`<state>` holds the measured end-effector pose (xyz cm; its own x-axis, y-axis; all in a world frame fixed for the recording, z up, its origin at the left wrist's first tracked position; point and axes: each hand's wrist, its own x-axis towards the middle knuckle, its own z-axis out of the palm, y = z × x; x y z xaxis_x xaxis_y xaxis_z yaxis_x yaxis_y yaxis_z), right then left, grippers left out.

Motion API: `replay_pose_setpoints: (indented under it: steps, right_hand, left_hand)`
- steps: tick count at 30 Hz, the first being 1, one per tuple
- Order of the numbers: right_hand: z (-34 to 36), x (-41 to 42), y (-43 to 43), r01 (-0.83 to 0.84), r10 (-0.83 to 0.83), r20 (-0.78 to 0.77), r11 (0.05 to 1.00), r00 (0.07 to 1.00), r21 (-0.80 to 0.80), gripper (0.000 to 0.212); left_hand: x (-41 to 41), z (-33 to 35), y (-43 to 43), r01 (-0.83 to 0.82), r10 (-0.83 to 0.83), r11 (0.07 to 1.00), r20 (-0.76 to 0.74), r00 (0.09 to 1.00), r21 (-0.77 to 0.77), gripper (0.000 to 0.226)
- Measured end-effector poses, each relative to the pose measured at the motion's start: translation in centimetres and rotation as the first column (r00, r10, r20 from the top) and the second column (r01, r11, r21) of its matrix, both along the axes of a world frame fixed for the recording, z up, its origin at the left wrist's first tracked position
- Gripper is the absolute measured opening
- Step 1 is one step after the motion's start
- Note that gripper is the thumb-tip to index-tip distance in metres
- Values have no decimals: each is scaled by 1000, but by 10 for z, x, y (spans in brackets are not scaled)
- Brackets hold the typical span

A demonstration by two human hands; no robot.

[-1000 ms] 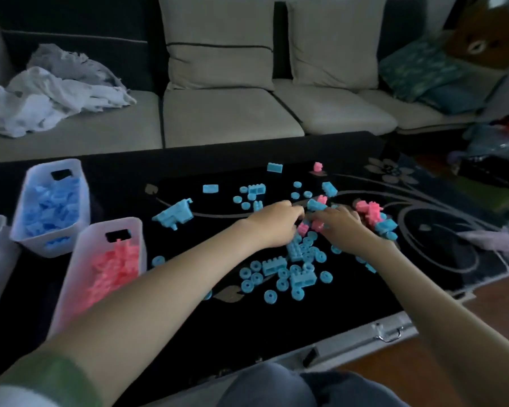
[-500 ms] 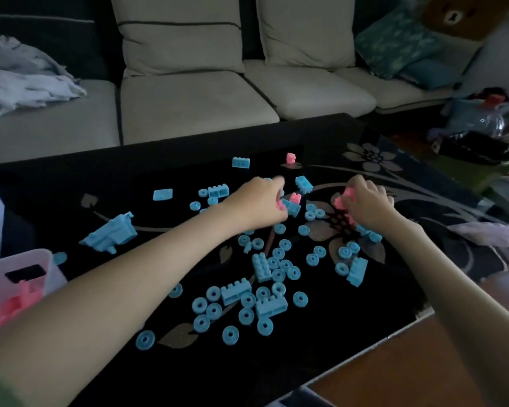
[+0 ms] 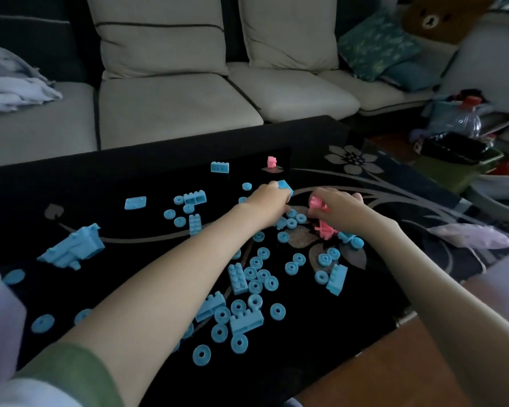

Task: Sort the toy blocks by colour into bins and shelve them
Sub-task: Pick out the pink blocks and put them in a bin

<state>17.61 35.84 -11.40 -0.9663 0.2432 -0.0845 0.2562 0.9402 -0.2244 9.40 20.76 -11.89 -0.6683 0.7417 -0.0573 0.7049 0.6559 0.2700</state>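
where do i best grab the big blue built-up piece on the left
Pinch the blue built-up piece across its thick body, from above, one long side to the other. It lies flat, clear of other blocks; its thin end projections look easier to snap off.

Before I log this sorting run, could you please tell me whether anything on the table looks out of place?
Only mildly. One pink block sits alone near the far edge of the table, apart from the pink pieces that the right hand grips. A crumpled pale plastic bag, no toy, lies at its right edge.
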Motion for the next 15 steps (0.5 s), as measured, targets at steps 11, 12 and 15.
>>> replay_pose_setpoints:
  steps: [11,12,15]
  right_hand:
    - [24,12,-21,103,-271,-429,921,862,-375,23]
    - [31,13,-31,79,-277,-446,907,851,-413,23]
    - [49,20,-62,-12,-265,-457,855,849,-518,20]
  left_hand:
    - [26,48,-39,-122,148,968,-108,983,218,22]
    - [30,59,-53,-142,165,965,-89,982,219,20]
    - [46,90,-91,-190,176,959,86,981,208,18]
